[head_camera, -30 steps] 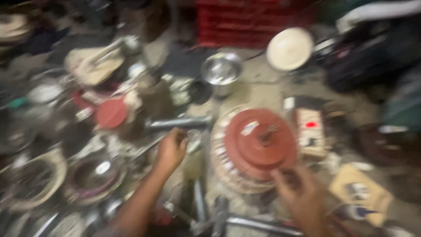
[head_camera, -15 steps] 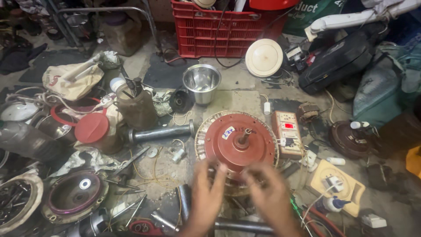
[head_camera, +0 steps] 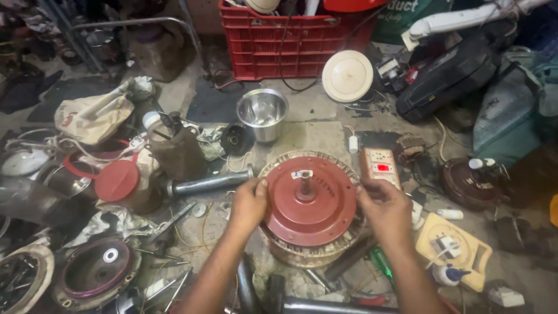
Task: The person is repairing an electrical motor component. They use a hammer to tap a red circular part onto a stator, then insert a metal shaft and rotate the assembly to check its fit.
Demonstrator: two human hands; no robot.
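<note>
A person's two bare hands clasp a round red ceiling-fan motor (head_camera: 308,203) on a cluttered workshop floor (head_camera: 308,125), seen from a head-worn camera looking straight down. The left hand (head_camera: 247,204) presses against the motor's left rim with fingers curled over the edge of the red cover; the right hand (head_camera: 386,206) mirrors it on the opposite rim, fingers wrapped onto the side. Both hands are closed on the housing, with the short central shaft (head_camera: 304,187) standing upright between them and a ring of pale metal laminations showing beneath the cover.

The motor looks heavy and rigid, a cast metal body that will not flex, with a smooth painted top that may be slippery with grime; the opposed rim grip seems the surest hold, since the shaft offers little purchase.

Beyond the fingers stands a steel bowl (head_camera: 263,111), and farther off a red plastic crate (head_camera: 290,40). Just past the right hand lies a switchboard with a red indicator (head_camera: 381,167). A grey metal pipe (head_camera: 209,183) lies just outside the left hand, with a red lid (head_camera: 116,180) farther that way.
</note>
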